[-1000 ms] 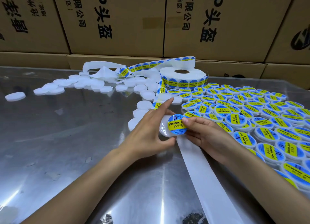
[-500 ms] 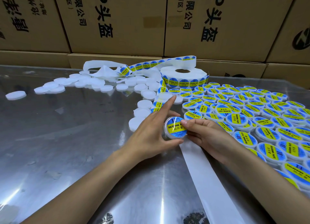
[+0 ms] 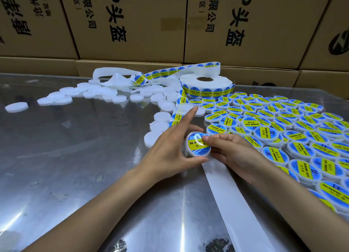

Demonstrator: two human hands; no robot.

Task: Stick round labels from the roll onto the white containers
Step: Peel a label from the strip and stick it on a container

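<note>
table [image 3: 62, 163]: reflective metal; glare | rear: stacked cardboard boxes [image 3: 132, 21]; black print

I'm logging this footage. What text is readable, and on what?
"SOLDERING PASTE": label roll and labelled containers.
"SOLDERING", then "助", the rest covered: held container, gripped by left hand, thumbed by right hand.
"头盔", "有限公司", "(西区)": cardboard boxes.
Far labels: too small.

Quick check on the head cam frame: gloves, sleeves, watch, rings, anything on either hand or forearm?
Nothing worn. The left hand and right hand are both bare, with no gloves, rings or watch. Both forearms are bare up to the frame edge, no sleeve showing. Nails look short and unpainted. No visible markings.
</note>
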